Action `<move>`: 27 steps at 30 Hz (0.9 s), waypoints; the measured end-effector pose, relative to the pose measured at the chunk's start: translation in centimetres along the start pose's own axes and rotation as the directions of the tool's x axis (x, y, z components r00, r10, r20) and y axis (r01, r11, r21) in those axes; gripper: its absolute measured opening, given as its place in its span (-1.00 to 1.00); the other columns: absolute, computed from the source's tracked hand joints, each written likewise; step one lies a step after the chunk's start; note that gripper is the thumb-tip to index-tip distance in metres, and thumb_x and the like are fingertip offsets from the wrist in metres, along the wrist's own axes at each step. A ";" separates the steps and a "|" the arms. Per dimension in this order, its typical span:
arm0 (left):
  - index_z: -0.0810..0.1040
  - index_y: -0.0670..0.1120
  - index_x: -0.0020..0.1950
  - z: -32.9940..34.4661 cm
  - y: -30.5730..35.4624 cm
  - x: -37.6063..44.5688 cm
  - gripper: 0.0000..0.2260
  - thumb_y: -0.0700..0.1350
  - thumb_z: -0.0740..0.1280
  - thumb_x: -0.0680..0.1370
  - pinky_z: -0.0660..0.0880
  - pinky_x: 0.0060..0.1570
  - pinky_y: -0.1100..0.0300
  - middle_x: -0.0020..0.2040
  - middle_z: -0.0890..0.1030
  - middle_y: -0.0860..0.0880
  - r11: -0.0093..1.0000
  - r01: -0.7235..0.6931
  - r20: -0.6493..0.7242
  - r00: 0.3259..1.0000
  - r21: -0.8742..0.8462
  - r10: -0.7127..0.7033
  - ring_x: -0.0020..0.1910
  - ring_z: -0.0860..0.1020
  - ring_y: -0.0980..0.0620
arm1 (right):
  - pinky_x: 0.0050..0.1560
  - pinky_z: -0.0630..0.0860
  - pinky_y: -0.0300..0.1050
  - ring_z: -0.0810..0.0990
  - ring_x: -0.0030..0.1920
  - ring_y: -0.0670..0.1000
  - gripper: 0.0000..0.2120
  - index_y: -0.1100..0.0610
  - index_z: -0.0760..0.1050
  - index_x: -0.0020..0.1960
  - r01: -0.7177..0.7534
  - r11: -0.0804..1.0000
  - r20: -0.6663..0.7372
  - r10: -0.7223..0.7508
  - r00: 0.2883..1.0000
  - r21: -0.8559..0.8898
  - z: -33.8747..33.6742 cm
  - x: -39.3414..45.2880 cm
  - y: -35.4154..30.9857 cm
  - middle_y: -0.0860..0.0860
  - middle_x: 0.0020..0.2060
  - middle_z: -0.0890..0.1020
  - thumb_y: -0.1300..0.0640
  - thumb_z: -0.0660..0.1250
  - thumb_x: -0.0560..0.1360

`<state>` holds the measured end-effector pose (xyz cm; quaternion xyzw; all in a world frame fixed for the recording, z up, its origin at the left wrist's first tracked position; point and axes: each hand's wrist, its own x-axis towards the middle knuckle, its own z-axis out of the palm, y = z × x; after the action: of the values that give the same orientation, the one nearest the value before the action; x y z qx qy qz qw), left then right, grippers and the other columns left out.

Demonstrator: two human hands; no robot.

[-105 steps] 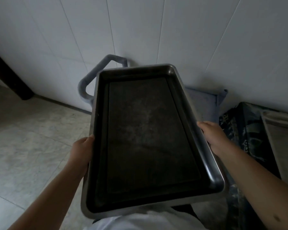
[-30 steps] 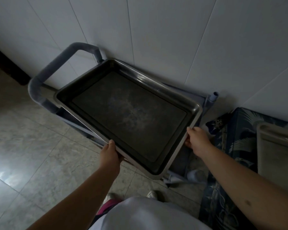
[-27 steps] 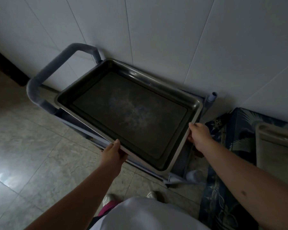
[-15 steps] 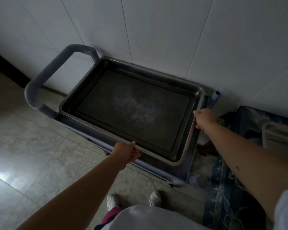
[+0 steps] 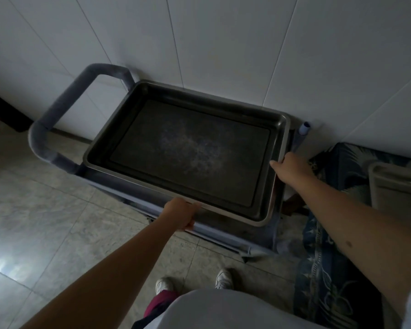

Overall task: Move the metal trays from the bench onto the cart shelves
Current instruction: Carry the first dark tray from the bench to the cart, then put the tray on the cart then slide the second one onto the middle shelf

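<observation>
One metal tray (image 5: pixel 190 153) now lies on the top shelf of the cart (image 5: pixel 57 110), which stands against the tiled wall; judging from how flat it sits, the placing of this tray is all but done, with only the release left. The left hand (image 5: pixel 179 216) holds the near long rim, its grip curled round the edge, and the right hand (image 5: pixel 288 166) holds the right short rim, thumb over the lip. The tray is empty, its dark floor showing only a pale dusty smear in the middle. At the right edge, part of a second tray (image 5: pixel 394 184) rests on the patterned cloth (image 5: pixel 323 269) of the bench, so at least that one seems left to carry over. The lower shelves are hidden.
</observation>
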<state>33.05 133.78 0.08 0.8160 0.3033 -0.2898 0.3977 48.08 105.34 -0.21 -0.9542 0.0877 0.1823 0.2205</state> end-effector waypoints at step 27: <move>-0.31 0.12 0.60 -11.1 -9.0 -2.9 -0.09 0.59 -0.31 0.36 -0.08 0.51 -0.28 0.61 -0.33 -0.11 0.164 -0.649 0.345 0.581 0.743 0.737 0.57 -0.32 -0.15 | 0.49 -0.08 0.36 -0.17 0.59 0.14 0.05 -0.05 -0.15 0.60 -0.177 0.964 -0.301 0.111 0.947 -0.200 15.0 -30.1 -6.5 0.09 0.61 -0.17 -0.67 -0.18 0.31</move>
<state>27.18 146.70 3.62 0.9558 -0.2547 -0.1399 0.0454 17.36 120.51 1.41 -0.9802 0.1675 0.0666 0.0823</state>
